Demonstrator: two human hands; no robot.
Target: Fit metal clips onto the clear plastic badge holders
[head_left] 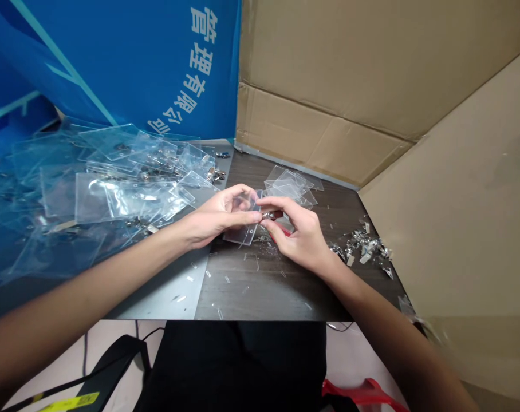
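Over the middle of the table, my left hand (225,216) is closed on a clear plastic badge holder (241,233), its thumb along the holder's slotted edge. Fingers of my right hand (295,226) pinch a small metal clip (267,216) at that same edge, touching the left thumb tip. Whether the clip is fastened to the holder I cannot tell. Something red, partly hidden, shows beneath my right fingers. Just behind my hands lies a small stack of clear badge holders (292,184).
A large heap of clear holders with clips (131,197) covers the table's left side. Loose metal clips (367,246) are piled at the right edge. Tiny plastic scraps (227,279) dot the front. A cardboard wall (324,126) and a blue printed panel (157,63) stand behind.
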